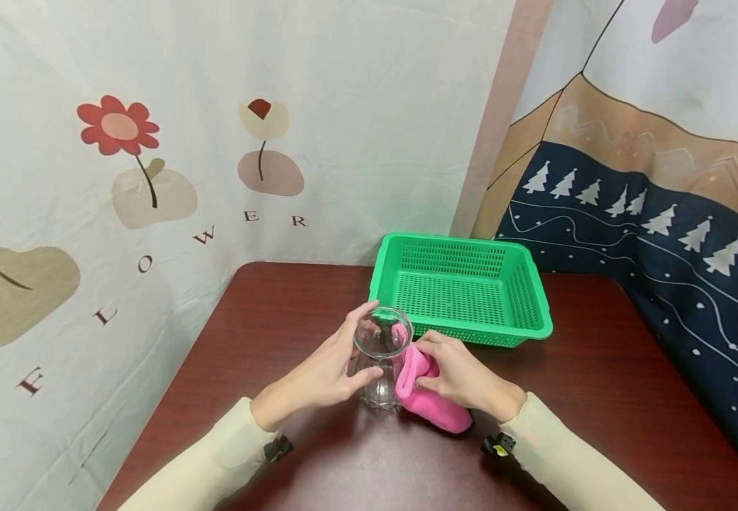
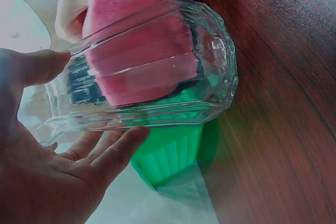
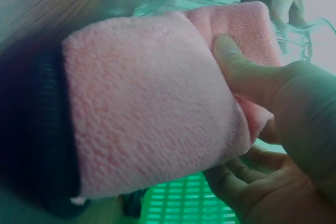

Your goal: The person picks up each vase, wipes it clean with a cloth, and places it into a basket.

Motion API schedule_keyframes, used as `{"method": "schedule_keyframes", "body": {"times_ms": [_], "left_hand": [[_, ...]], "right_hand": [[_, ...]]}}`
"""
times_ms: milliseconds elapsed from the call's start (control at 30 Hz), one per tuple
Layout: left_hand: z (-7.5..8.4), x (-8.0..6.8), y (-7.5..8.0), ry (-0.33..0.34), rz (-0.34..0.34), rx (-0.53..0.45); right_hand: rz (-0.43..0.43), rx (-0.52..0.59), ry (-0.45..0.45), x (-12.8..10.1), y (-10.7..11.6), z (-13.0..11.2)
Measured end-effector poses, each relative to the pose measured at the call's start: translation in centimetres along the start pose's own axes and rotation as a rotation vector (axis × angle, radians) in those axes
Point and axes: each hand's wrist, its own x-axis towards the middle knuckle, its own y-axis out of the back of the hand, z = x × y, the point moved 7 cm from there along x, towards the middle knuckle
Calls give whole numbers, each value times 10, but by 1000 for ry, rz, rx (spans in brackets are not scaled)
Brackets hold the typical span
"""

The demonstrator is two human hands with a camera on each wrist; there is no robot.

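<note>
My left hand [image 1: 327, 372] cups the upright glass tumbler [image 1: 382, 355]; right hand [image 1: 461, 376] pinches the pink cloth [image 1: 429, 404] against its right wall, corner seemingly tucked over the rim.

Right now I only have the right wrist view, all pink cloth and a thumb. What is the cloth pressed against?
Observer: A clear glass standing upright on the table; the pink cloth lies against its side.
Operator: Is anything steadying the glass?
Observer: Yes, the left hand grips it from the other side, thumb near the rim.
Operator: And that green behind the cloth?
Observer: A green basket just behind the hands; nothing shows inside it.
Operator: Which hand has the cloth?
Observer: The right hand holds it.
</note>
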Motion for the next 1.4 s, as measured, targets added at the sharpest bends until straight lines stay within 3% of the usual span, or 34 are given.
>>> {"method": "schedule_keyframes", "body": {"times_ms": [200,367,533,1400], "left_hand": [[-2,0,-1,18,-7,-26],[-2,-1,-1,19,-10,-30],[-2,-1,-1,18,-9,-29],[0,-1,-1,14,-7,-26]], "right_hand": [[-25,42,70,-3,-11,15],[-98,20,-23,-2,-14,12],[-135,-23,-58,-1,-17,13],[-62,11,-98,-5,-15,16]]}}
